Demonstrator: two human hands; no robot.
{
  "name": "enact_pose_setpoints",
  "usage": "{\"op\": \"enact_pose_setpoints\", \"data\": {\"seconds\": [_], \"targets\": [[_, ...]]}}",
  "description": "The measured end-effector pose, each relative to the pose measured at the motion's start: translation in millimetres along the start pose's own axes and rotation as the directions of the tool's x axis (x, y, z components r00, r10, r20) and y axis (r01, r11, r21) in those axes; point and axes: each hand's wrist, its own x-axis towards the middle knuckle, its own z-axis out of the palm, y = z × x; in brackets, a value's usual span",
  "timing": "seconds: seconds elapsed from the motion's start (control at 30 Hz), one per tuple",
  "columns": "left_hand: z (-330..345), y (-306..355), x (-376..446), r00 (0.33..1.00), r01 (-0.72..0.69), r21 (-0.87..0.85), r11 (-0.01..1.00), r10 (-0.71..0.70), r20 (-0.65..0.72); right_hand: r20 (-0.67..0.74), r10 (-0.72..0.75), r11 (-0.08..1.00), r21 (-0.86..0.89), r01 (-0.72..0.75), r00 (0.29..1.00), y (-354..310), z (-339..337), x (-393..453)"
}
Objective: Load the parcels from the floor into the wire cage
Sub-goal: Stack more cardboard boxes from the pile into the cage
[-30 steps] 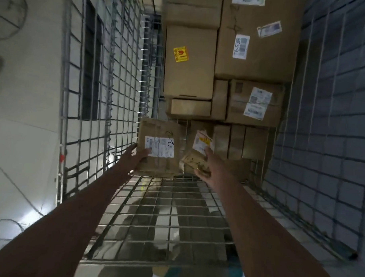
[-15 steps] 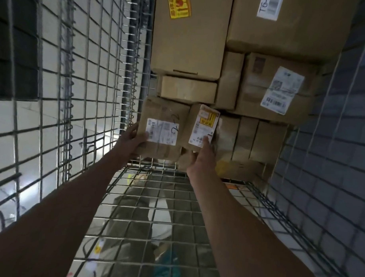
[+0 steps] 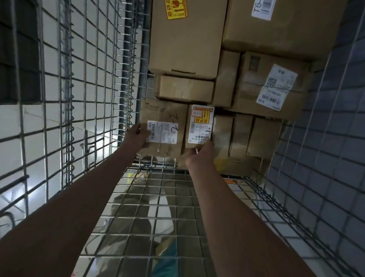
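Observation:
Inside the wire cage [image 3: 81, 105], both my arms reach to the stack of cardboard parcels at the back. My left hand [image 3: 138, 134] holds the left edge of a brown parcel [image 3: 168, 112] with a white label and a handwritten "2-2". My right hand [image 3: 201, 154] grips the lower end of a narrow parcel [image 3: 200, 126] with a white and yellow label, standing upright right beside the first one. Both parcels sit at the bottom of the stack, under a flat box [image 3: 185, 88].
Larger boxes fill the cage's back: one with a yellow sticker [image 3: 185, 34], one with a white label [image 3: 272, 87], and upright boxes [image 3: 248, 136] to the right. Wire mesh floor [image 3: 154, 220] lies below my arms. Mesh walls close in left and right [image 3: 332, 143].
The narrow parcel in my right hand went from tilted to upright and now sits flush beside the left parcel. Both parcels moved deeper against the stack. The view moved closer.

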Motion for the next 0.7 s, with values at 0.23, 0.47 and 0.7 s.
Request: {"op": "enact_pose_setpoints", "data": {"seconds": [0.23,0.47,0.7], "targets": [[-6.6,25.6,-75.4,0.97,-0.166,0.223,0.96,0.2,-0.139,0.07,0.15,0.989,0.0,-0.15,0.986,-36.5,-14.7,-69.1],[9.6,98.9,-221.0,0.816,-0.537,0.54,0.648,0.562,0.138,-0.089,0.038,0.916,0.4,0.001,0.995,-67.5,-48.5,-159.0],[23.9,115.4,-408.6,0.366,-0.877,0.471,0.093,0.764,0.531,-0.441,-0.226,0.628,0.616,0.476,0.869,12.0,-167.0,-324.8]]}}
